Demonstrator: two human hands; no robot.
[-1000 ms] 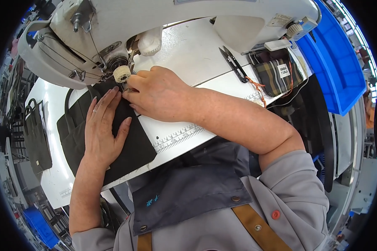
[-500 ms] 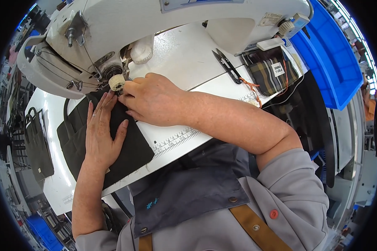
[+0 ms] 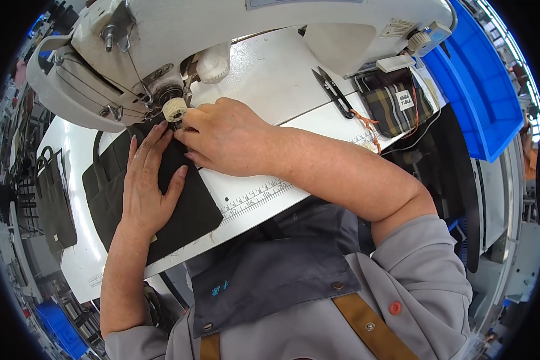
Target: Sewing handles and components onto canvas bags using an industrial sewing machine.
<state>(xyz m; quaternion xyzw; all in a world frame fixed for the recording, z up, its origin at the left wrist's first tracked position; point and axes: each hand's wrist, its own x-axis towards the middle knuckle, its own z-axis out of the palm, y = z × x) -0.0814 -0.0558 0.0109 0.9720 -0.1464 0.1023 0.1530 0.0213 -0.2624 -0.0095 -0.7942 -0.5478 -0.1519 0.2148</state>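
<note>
A dark fabric bag panel with a looped handle lies on the white table of a sewing machine, its far edge under the needle area. My left hand rests flat on it, fingers stretched toward the needle and thumb spread to the side. Curled close beside the white knurled knob, my right hand pinches the panel's far right edge. Its fingertips and the needle itself are partly hidden.
Black thread snips with an orange cord lie right of my right hand. Past them sits a plaid fabric pouch, with a large blue bin beyond. Another dark bag piece lies at the table's left edge. A printed ruler runs along the front.
The whole view has shifted slightly, so the machine and snips appear a little farther right. Both hands keep nearly the same place on the panel.
</note>
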